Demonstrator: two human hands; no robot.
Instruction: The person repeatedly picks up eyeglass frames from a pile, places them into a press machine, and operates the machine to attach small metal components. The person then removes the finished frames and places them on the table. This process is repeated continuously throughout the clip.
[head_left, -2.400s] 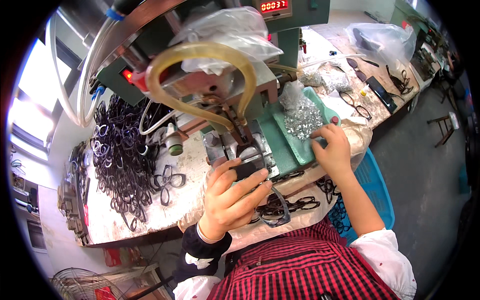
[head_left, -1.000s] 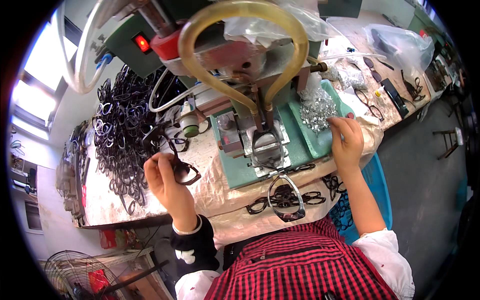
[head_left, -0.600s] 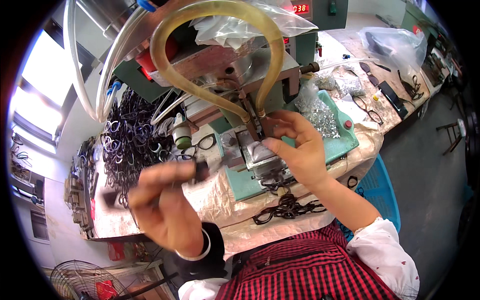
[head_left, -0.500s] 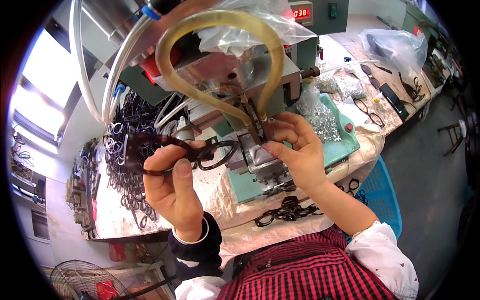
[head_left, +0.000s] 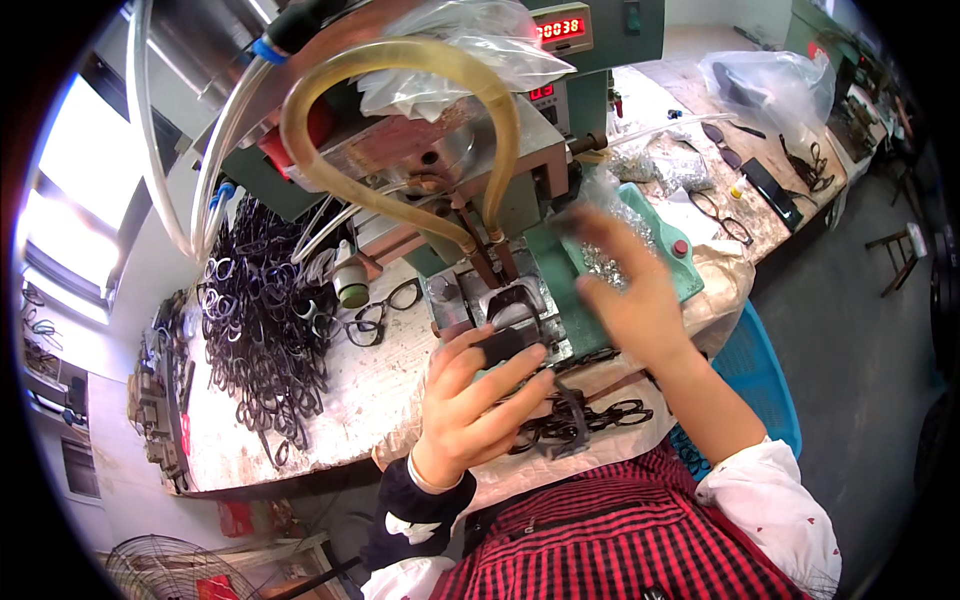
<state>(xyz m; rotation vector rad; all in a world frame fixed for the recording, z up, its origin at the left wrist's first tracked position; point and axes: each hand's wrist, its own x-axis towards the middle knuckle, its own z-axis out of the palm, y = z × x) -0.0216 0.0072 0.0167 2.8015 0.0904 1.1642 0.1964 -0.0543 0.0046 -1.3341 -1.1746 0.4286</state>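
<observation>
My left hand (head_left: pixel 462 415) grips a dark eyeglass frame (head_left: pixel 508 344) at the metal fixture (head_left: pixel 546 290) of a bench machine. One rim lies over the fixture, below two thin prongs (head_left: pixel 492 266). The rest of the frame is partly covered by my fingers. Over the green machine bed (head_left: pixel 556 275), my right hand (head_left: pixel 645 305) is raised beside a clear bag of small silver parts (head_left: pixel 604 262). Motion smears its fingers, so I cannot tell whether they hold anything.
A large pile of dark eyeglass frames (head_left: pixel 255 320) covers the table's left side. One separate frame (head_left: pixel 368 325) lies beside it. More frames (head_left: pixel 615 412) rest at the front edge, by a blue basket (head_left: pixel 765 375). A yellowish hose (head_left: pixel 400 55) arches over the fixture.
My left hand has brought the eyeglass frame rightward and down onto the fixture. My right hand has left the prongs and moved right, toward the bag of silver parts.
</observation>
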